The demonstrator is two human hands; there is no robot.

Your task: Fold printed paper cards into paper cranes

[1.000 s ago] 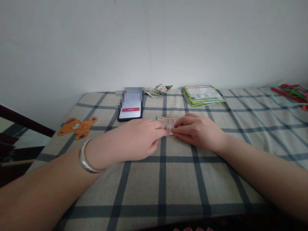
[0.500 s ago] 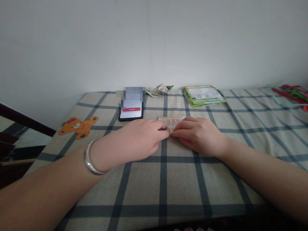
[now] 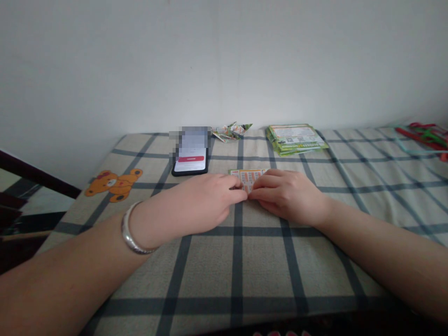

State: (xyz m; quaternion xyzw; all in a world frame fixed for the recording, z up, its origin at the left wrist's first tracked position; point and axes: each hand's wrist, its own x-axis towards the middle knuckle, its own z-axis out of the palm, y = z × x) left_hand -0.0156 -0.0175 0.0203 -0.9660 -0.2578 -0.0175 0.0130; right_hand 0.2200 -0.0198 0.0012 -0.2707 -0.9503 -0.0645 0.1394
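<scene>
A small printed orange-and-white paper sheet [image 3: 248, 178] lies on the checked cloth in the middle. My left hand [image 3: 199, 200], with a silver bangle [image 3: 130, 232] on the wrist, pinches the sheet's near edge with fingers curled. My right hand [image 3: 287, 193] meets it fingertip to fingertip and presses the same edge, fingers together. Most of the sheet is hidden under both hands.
A black phone [image 3: 191, 156] with a lit screen lies behind my left hand. Folded paper shapes [image 3: 231, 131] and a stack of green printed sheets [image 3: 296, 138] sit by the wall. Red and green hangers [image 3: 425, 134] lie far right. A bear print [image 3: 114, 183] marks the cloth's left edge.
Both hands drew slightly closer together over the sheet's near edge, the left wrist shifting a little right. Nothing else moved.
</scene>
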